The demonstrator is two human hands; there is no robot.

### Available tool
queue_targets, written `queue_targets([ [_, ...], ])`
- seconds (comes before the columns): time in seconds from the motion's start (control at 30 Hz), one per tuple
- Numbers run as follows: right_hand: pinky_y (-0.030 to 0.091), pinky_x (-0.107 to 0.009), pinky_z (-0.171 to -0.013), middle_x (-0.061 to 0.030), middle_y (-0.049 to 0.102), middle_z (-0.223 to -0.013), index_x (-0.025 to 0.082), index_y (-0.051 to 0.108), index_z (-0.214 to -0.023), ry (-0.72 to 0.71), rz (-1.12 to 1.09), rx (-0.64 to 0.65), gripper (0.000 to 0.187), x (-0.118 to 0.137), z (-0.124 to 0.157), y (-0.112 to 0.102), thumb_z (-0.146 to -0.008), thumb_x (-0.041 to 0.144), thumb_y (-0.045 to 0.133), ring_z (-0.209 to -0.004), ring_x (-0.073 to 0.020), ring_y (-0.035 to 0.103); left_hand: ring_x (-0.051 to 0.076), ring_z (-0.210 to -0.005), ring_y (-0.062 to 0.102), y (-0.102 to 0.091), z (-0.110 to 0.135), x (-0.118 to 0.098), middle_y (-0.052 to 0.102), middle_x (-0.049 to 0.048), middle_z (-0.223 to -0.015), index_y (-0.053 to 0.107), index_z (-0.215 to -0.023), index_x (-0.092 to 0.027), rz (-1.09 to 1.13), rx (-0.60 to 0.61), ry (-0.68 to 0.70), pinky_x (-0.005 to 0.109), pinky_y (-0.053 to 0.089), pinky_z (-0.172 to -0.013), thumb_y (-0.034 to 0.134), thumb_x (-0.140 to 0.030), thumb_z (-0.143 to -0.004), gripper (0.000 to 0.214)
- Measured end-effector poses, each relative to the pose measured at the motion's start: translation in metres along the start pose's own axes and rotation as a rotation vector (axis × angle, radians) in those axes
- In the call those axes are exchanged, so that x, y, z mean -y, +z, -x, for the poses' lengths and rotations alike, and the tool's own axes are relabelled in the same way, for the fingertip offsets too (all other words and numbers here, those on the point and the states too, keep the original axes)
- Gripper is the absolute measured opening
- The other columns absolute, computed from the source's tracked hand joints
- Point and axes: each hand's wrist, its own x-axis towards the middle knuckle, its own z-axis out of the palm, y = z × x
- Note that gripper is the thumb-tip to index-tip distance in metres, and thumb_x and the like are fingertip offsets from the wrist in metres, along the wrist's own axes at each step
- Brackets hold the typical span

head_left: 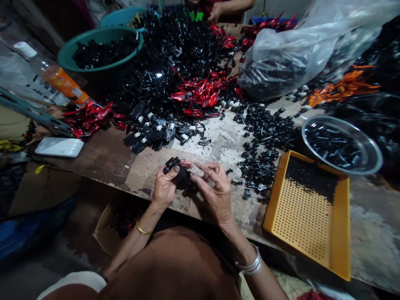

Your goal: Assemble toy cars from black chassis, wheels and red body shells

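Observation:
My left hand (165, 185) is closed round a black plastic part (183, 178), its thumb pressed on top. This part is held above the table's front edge; its exact kind is hard to make out. Close to its right side is my right hand (215, 189), with thumb and fingers bent together in a pinch. Whatever lies between those fingertips is too small or blurred to name. Beyond the hands lie dark parts with white tips (159, 131) and a heap of shiny red plastic parts (203, 91). Small black pieces (259, 158) are spread to the right.
A yellow perforated tray (306, 221) and a clear bowl of dark pieces (376, 154) stand at right. Behind are a plastic bag (281, 58) and orange parts (343, 87). Left are a green tub (100, 68), a bottle (64, 81) and a white case (59, 147). A co-worker's hand (215, 11) is opposite.

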Motion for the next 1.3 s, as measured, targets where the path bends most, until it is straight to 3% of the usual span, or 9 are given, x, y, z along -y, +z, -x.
queue_targets([
  [0.13, 0.049, -0.032, -0.081, -0.0059, 0.066, -0.091, 0.020, 0.070, -0.093, 0.230, -0.168, 0.090, 0.021, 0.001, -0.010, -0.017, -0.088, 0.035, 0.056, -0.088, -0.0189, 0.061, 0.030, -0.096, 0.069, 0.004, 0.002, -0.009, 0.076, 0.0098, -0.084, 0.074, -0.081, -0.014, 0.011, 0.031, 0.027, 0.045, 0.052, -0.091, 0.083, -0.036, -0.060, 0.031],
  [0.33, 0.049, -0.032, -0.083, -0.0044, 0.071, -0.096, 0.017, 0.069, -0.097, 0.410, -0.439, 0.365, 0.028, 0.005, -0.008, -0.003, -0.082, 0.040, 0.063, -0.092, -0.0205, 0.064, 0.031, -0.098, 0.068, 0.014, 0.011, -0.009, 0.076, 0.0103, -0.085, 0.073, -0.084, -0.016, -0.062, 0.091, 0.024, 0.046, 0.052, -0.090, 0.081, -0.036, -0.063, 0.030],
  [0.47, 0.049, -0.032, -0.082, -0.0027, 0.070, -0.095, 0.019, 0.069, -0.098, 0.379, -0.474, 0.300, 0.028, 0.012, 0.002, -0.001, -0.083, 0.042, 0.060, -0.089, -0.0199, 0.063, 0.032, -0.102, 0.067, 0.015, 0.014, -0.013, 0.076, 0.0084, -0.084, 0.074, -0.083, -0.017, -0.127, 0.120, 0.037, 0.045, 0.052, -0.092, 0.083, -0.032, -0.059, 0.030],
  [0.63, 0.051, -0.033, -0.084, -0.0035, 0.072, -0.095, 0.021, 0.071, -0.094, 0.406, -0.469, 0.229, 0.027, 0.018, 0.010, 0.001, -0.086, 0.043, 0.058, -0.089, -0.0200, 0.064, 0.033, -0.106, 0.064, 0.013, 0.012, -0.013, 0.074, 0.0113, -0.096, 0.074, -0.089, -0.016, -0.180, 0.317, -0.090, 0.044, 0.050, -0.095, 0.081, -0.038, -0.060, 0.037],
  [0.83, 0.048, -0.038, -0.101, 0.0012, 0.067, -0.119, 0.027, 0.064, -0.118, 0.367, -0.529, 0.151, 0.031, 0.018, 0.015, 0.008, -0.087, 0.032, 0.058, -0.117, -0.0205, 0.059, 0.031, -0.096, 0.068, 0.027, 0.014, 0.002, 0.074, 0.0077, -0.076, 0.071, -0.074, -0.016, -0.120, 0.134, -0.066, 0.045, 0.052, -0.090, 0.083, -0.039, -0.057, 0.030],
  [0.93, 0.051, -0.036, -0.098, -0.0030, 0.069, -0.116, 0.023, 0.065, -0.114, 0.310, -0.344, 0.184, 0.028, 0.014, 0.019, -0.007, -0.089, 0.030, 0.056, -0.111, -0.0207, 0.063, 0.025, -0.080, 0.070, 0.026, 0.012, 0.005, 0.070, 0.0031, -0.065, 0.070, -0.071, -0.017, -0.053, 0.061, -0.076, 0.044, 0.054, -0.086, 0.084, -0.037, -0.057, 0.029],
  [1.03, 0.055, -0.034, -0.080, -0.0080, 0.072, -0.096, 0.016, 0.069, -0.102, 0.225, 0.048, 0.158, 0.028, 0.001, 0.013, -0.042, -0.091, 0.037, 0.053, -0.088, -0.0203, 0.067, 0.016, -0.063, 0.066, 0.017, 0.008, 0.003, 0.066, -0.0015, -0.060, 0.068, -0.069, -0.016, 0.015, -0.003, -0.096, 0.039, 0.057, -0.081, 0.085, -0.032, -0.056, 0.027],
  [1.17, 0.051, -0.034, -0.067, -0.0101, 0.066, -0.092, 0.016, 0.068, -0.099, 0.135, 0.589, -0.023, 0.032, -0.030, -0.021, -0.099, -0.095, 0.037, 0.045, -0.079, -0.0198, 0.061, 0.010, -0.053, 0.058, 0.007, 0.006, 0.000, 0.059, -0.0036, -0.061, 0.064, -0.068, -0.013, 0.065, 0.036, -0.232, 0.034, 0.060, -0.071, 0.084, -0.026, -0.059, 0.026],
  [1.3, 0.046, -0.041, -0.073, -0.0125, 0.061, -0.087, 0.016, 0.069, -0.088, 0.164, 0.964, 0.014, 0.035, -0.058, -0.059, -0.122, -0.088, 0.048, 0.053, -0.082, -0.0251, 0.054, 0.008, -0.053, 0.054, 0.005, 0.005, 0.001, 0.054, -0.0041, -0.060, 0.061, -0.068, -0.013, 0.119, 0.098, -0.292, 0.028, 0.059, -0.066, 0.079, -0.022, -0.065, 0.021],
])
